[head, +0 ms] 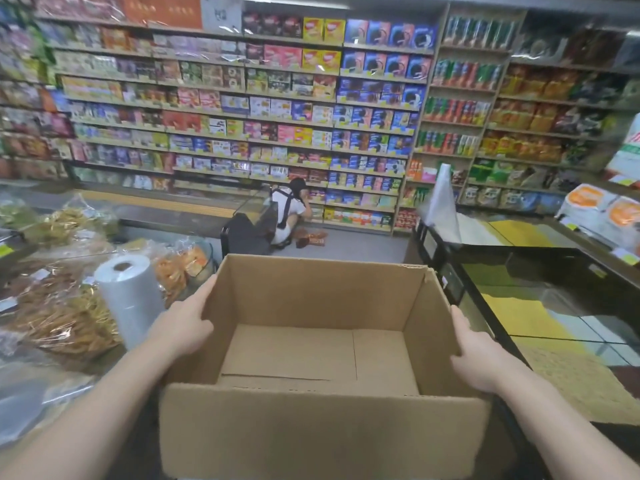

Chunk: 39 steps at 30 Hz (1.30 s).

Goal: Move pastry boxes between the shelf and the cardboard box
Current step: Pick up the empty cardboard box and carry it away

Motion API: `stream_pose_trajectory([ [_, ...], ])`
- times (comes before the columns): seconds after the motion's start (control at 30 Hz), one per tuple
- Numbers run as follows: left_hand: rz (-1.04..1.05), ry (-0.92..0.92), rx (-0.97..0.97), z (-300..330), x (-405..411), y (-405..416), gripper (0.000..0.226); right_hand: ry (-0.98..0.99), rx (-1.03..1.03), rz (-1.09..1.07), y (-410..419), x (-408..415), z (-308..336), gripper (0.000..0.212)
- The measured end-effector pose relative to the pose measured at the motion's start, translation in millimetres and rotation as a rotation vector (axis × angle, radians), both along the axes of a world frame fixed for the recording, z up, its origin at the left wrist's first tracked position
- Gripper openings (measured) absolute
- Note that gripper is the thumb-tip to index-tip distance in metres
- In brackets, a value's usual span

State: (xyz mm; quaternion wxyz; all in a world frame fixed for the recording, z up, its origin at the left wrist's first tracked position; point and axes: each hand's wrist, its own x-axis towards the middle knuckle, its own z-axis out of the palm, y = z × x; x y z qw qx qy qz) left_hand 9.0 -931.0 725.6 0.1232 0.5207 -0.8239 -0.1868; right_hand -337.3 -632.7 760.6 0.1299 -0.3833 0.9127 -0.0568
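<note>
Shop aisle, stocked shelf point(242, 109) far. Open floor point(363, 242) between. Cardboard box point(311, 344) near, centre, empty. Left hand point(183, 323) grasping left wall; right hand point(479, 355) grasping right wall.

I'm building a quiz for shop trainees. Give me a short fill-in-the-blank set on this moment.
1. The cardboard box holds ____ pastry boxes.
2. The left hand and right hand grip the box by its two ____.
3. A roll of plastic bags stands to the box's ____.
4. By the shelf far ahead, another person is ____.

Missing words: no; sides; left; crouching
</note>
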Motion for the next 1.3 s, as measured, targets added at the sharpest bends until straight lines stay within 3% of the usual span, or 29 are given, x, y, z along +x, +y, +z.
stream_pose_trajectory([
  [0.57,-0.035,0.061,-0.029,-1,-221,-382,0.081,-0.051,-0.050,-0.070,-364,-203,-18,0.092],
  [0.9,-0.002,0.091,-0.039,-54,-400,-609,0.090,-0.116,-0.058,-0.005,-603,-406,-60,0.092],
  [1.3,0.049,0.071,0.013,-88,-613,-853,0.083,-0.100,-0.031,-0.031,-876,-622,-101,0.100],
])
